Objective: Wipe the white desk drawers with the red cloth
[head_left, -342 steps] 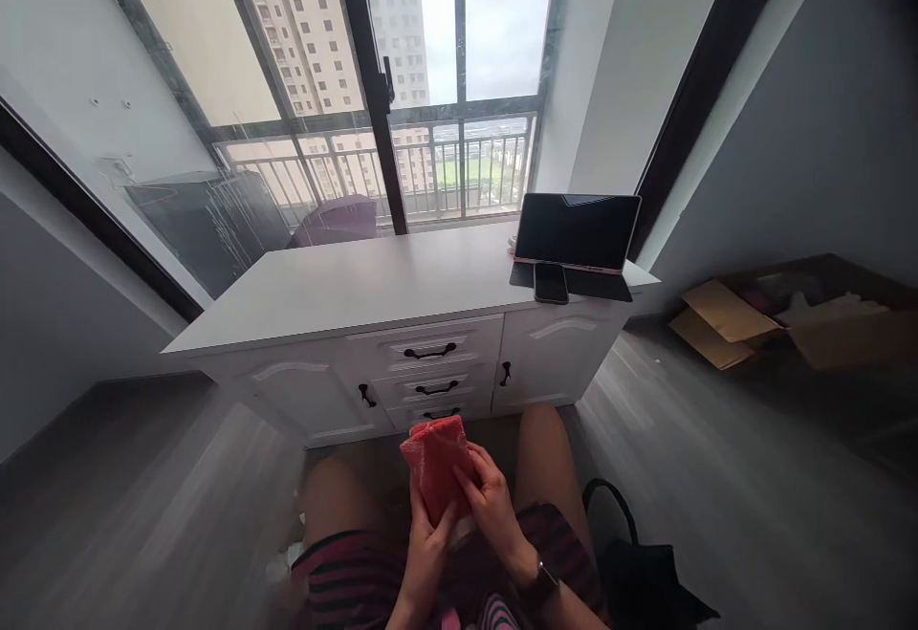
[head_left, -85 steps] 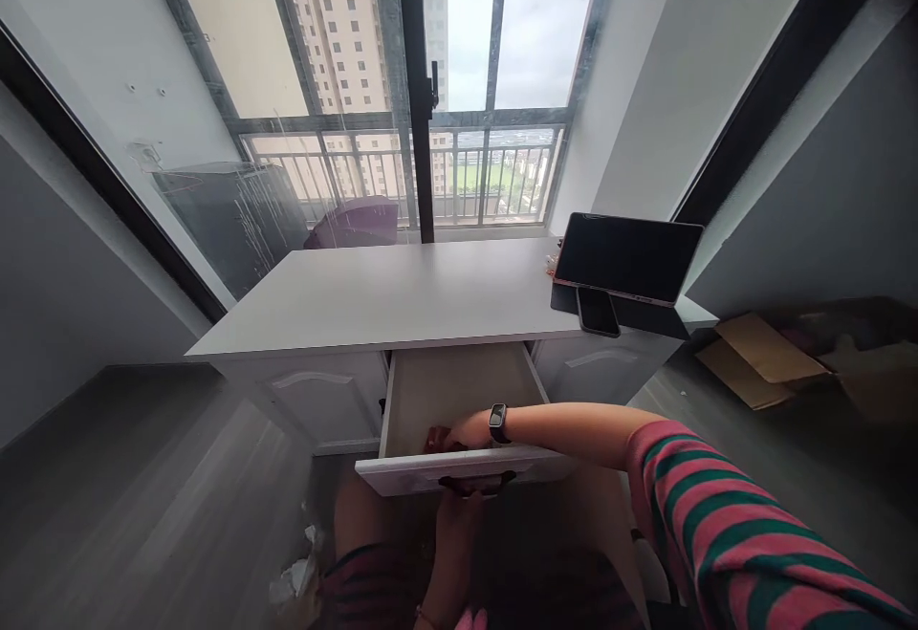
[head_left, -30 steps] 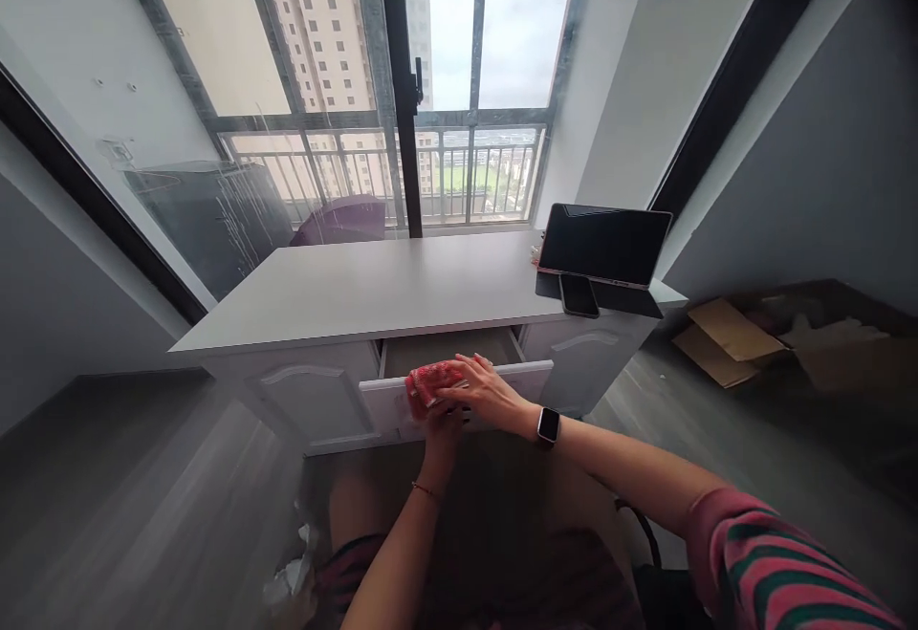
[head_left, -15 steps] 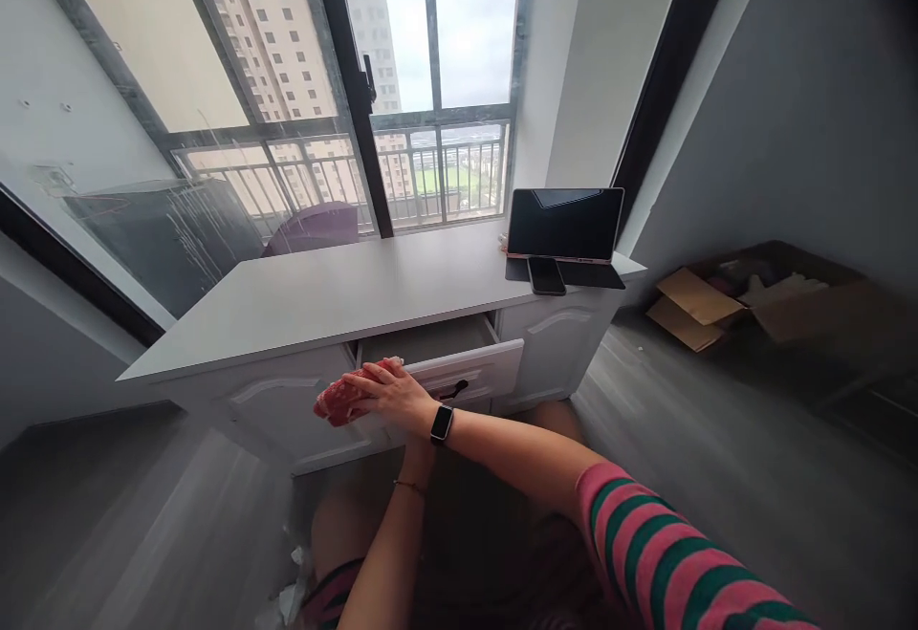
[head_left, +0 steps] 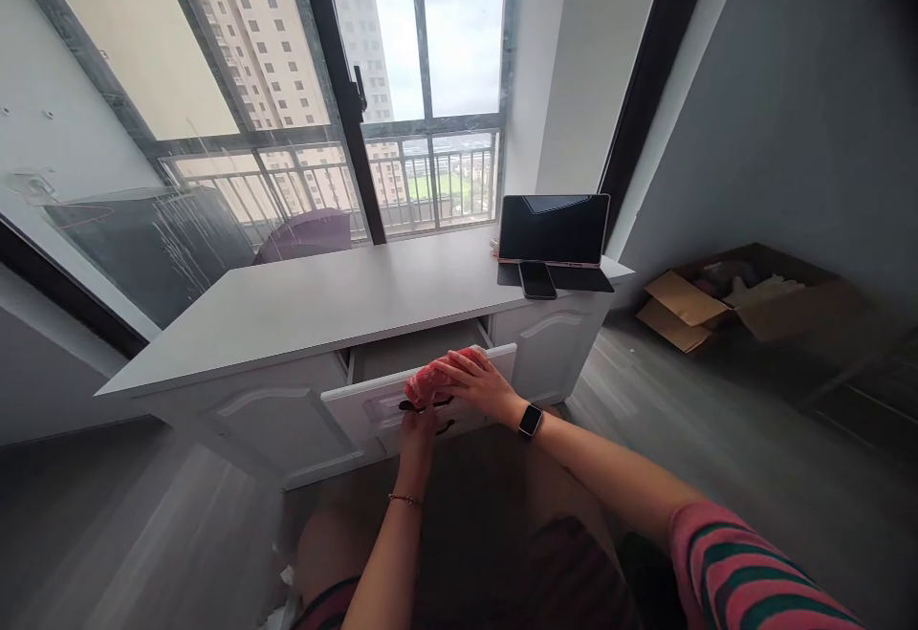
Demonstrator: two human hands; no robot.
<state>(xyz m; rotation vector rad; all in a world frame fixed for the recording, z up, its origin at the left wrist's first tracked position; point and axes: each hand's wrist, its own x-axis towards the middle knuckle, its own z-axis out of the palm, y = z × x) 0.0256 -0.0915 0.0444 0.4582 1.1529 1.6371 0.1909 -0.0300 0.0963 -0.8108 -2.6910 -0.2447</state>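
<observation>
A white cabinet (head_left: 287,310) has its top middle drawer (head_left: 351,410) pulled out. My right hand (head_left: 484,386), with a dark watch on the wrist, lies over a red cloth (head_left: 436,377) and presses it on the top edge of the drawer front. Just below the cloth, my left hand (head_left: 418,434) is at the dark drawer handle (head_left: 441,402); its fingers are partly hidden by the cloth and the handle.
A tablet (head_left: 554,230) stands on the right of the cabinet top, with a phone (head_left: 537,280) in front of it. An opened cardboard box (head_left: 688,297) sits on the floor at the right. Windows rise behind the cabinet.
My right hand and the red cloth have moved right along the drawer front, from its left end to near the middle. My left hand now shows at the handle; before, it was mostly hidden.
</observation>
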